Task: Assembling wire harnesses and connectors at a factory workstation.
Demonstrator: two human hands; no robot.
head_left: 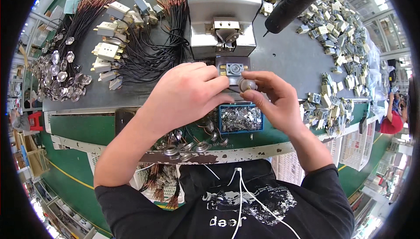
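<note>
My right hand [275, 99] pinches a round, silvery metal cap [247, 86] between thumb and fingers, over the near edge of the bench. A short piece of black wire [233, 89] shows between that cap and my left hand [188, 90]. The left fingers are closed around the wire's end, and their tips are partly hidden. Just beyond both hands, a small grey connector block [235, 69] with brass-coloured side tabs lies on the plate of a metal press fixture [224, 24].
A blue tray [242, 130] of small metal parts sits below my hands, beside wired round caps [186, 148]. Black wires with cream blocks [107, 51] and another capped bundle [57, 70] lie left. Loose blocks [337, 33] are heaped right. A black cylinder [291, 5] overhangs the bench.
</note>
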